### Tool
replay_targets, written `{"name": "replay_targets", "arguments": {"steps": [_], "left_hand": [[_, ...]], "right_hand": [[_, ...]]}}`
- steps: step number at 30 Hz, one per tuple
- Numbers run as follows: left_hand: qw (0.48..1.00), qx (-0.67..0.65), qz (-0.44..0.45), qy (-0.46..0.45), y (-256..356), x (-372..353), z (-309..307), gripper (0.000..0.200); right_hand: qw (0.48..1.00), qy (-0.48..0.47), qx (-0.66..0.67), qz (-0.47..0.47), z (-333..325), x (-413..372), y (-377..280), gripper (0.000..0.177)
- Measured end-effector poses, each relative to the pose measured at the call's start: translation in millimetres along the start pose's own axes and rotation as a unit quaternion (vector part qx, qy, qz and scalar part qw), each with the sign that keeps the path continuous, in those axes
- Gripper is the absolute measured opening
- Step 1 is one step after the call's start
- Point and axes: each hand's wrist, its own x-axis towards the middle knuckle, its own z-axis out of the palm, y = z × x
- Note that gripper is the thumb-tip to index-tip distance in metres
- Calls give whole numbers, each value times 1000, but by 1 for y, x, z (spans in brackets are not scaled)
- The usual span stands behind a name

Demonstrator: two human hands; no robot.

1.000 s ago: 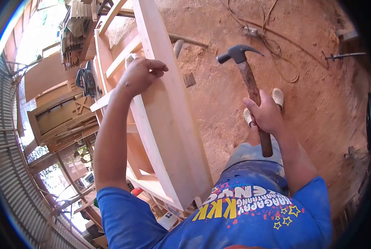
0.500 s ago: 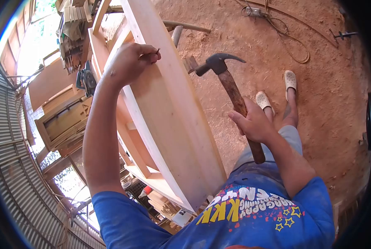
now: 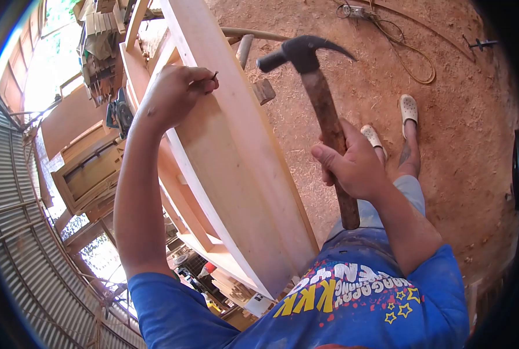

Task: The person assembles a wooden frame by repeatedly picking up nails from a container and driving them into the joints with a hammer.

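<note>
My left hand (image 3: 181, 93) rests at the upper part of a long pale wooden board (image 3: 236, 157), its fingers pinching a small dark nail (image 3: 215, 75) that sticks up at the fingertips. To the right, my right hand (image 3: 358, 163) is wrapped round the wooden handle of a claw hammer (image 3: 323, 110). The hammer's dark head is raised, level with the nail and to its right, apart from the board. The board forms one face of a wooden frame.
Beyond the board, shavings cover the brown dirt floor (image 3: 445, 122). A cable (image 3: 396, 41) with a socket box lies at the upper right. At left are a power tool (image 3: 119, 113), stacked wooden frames (image 3: 88, 171) and a corrugated metal wall (image 3: 15, 192).
The hammer and my right hand have shifted a little left, with the hammer's head higher and nearer the camera. My left hand still pinches the nail.
</note>
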Motion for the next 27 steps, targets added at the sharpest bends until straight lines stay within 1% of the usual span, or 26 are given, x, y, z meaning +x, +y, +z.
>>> {"name": "replay_targets", "arguments": {"steps": [2,5,8,10,13,15,16,17,19,20,21,23,25,26,27], "left_hand": [[1000,-6,4,1,0,1,0,16],[1000,1,15,3,-1,1,1,16],[999,26,22,11,-8,2,5,15],[999,27,31,10,-11,1,5,15],[999,33,38,10,-10,1,6,15],[998,32,54,12,-12,3,7,15],[997,28,67,12,-13,3,8,15],[997,24,79,14,-14,2,7,15],[998,29,57,12,-11,0,4,15],[998,32,49,11,-8,0,3,15],[998,43,49,6,-7,1,3,15],[996,72,55,-12,-8,4,1,15],[999,-30,41,0,-12,7,-1,19],[996,-83,25,1,-15,1,2,22],[989,-48,42,133,-15,-14,7,28]], "right_hand": [[998,17,51,-33,3,-2,-11,29],[977,54,139,-151,16,4,-5,25],[957,88,223,-164,45,11,3,25],[991,58,36,-114,52,19,14,26],[996,31,-59,-63,47,19,6,26],[995,79,-6,-54,47,12,-1,23],[984,95,109,-107,51,6,-5,19],[970,117,145,-155,57,8,-5,18],[930,158,215,-253,68,13,-1,15],[962,123,178,-169,66,14,13,19],[992,76,-34,-96,62,23,14,26],[987,28,-139,-72,57,24,7,32],[992,67,-61,-90,54,22,10,31],[993,75,-30,-85,53,16,12,31],[993,82,1,-79,52,11,13,30]]}}
